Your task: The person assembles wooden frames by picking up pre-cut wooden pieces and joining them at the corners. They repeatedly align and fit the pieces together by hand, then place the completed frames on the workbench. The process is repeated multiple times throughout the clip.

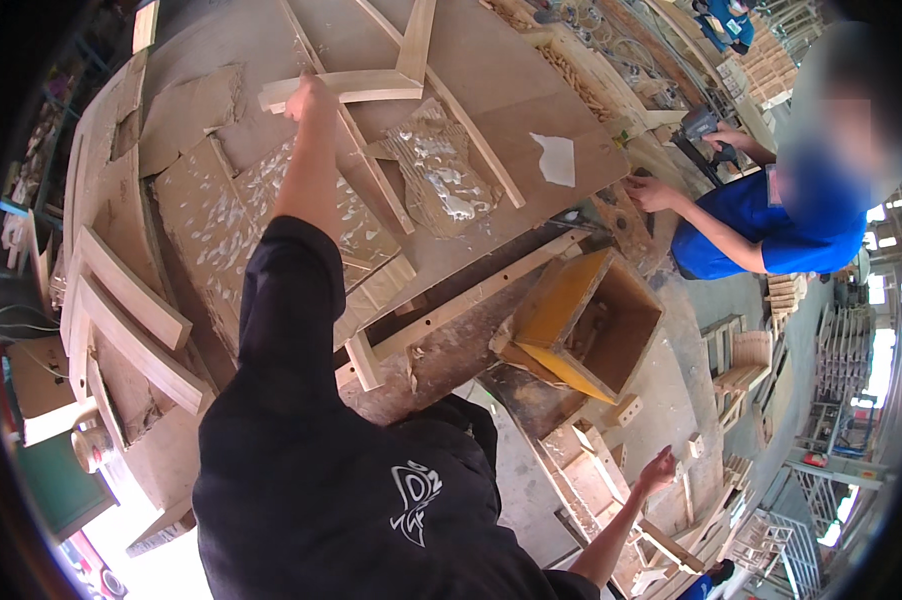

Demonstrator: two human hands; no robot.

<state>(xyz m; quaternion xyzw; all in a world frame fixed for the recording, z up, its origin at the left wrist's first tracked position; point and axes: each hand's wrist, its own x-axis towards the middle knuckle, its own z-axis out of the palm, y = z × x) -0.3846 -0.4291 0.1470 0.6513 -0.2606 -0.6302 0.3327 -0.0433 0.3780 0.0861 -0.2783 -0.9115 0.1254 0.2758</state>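
My left hand (pixel 312 96) is stretched out over the far side of the bench, closed on the left end of a curved wooden rail (pixel 381 85). That rail lies across long wooden strips (pixel 476 135), and a short wooden piece (pixel 417 40) meets its right end. Off to the lower right, my right hand (pixel 658 470) is held over a side table (pixel 661 400), fingers curled together. Whatever is in them, if anything, is hidden. Close to it is a small wooden block (pixel 695 445), with another pale block (pixel 625 411) further up.
Cardboard (pixel 226 200) smeared with white glue covers part of the bench. A glue-coated corrugated piece (pixel 441 165) lies between strips. A yellow-sided wooden box (pixel 586 325) stands between bench and side table. Curved slats (pixel 136 290) rest at left. A co-worker in blue (pixel 771 220) holds a nail gun (pixel 699 130).
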